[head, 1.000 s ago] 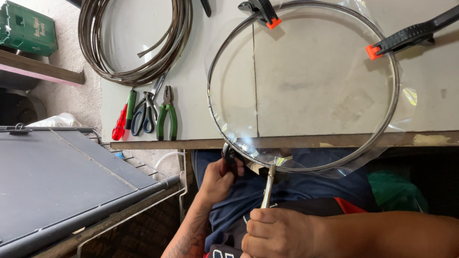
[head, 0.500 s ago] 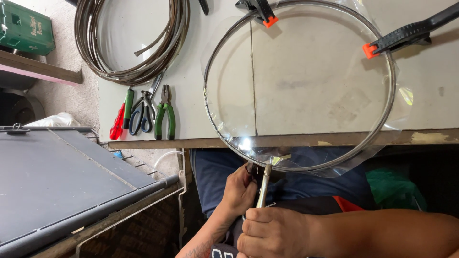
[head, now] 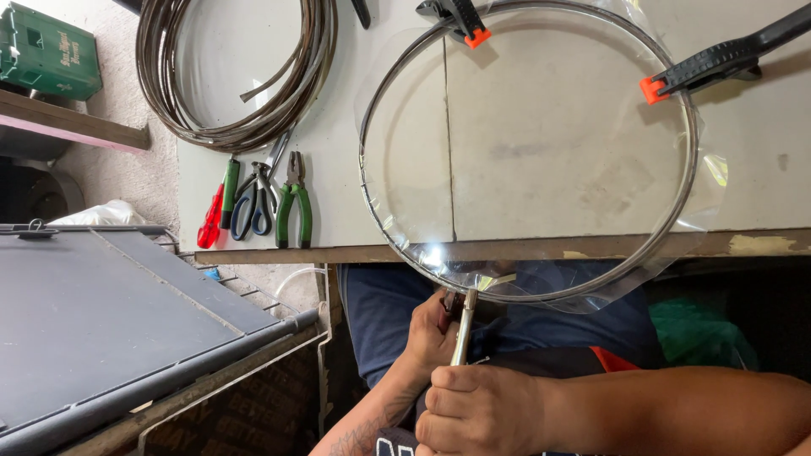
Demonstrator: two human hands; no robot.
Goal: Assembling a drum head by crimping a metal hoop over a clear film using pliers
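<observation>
Below, hands (head: 456,371) closed, gripping pliers (head: 463,325)

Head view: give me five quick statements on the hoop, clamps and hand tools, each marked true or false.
1. Two clamps hold the metal hoop to the table. True: one clamp at the top, another clamp at the upper right.
2. The right hand grips a silvery tool that reaches up to the hoop's lower edge. True.
3. The green-handled pliers are in the left hand. False: they lie on the table near its front edge.
4. The hoop lies wholly on the table. False: its lower part hangs over the front edge.
5. A coil of metal strip lies left of the hoop. True.
</observation>
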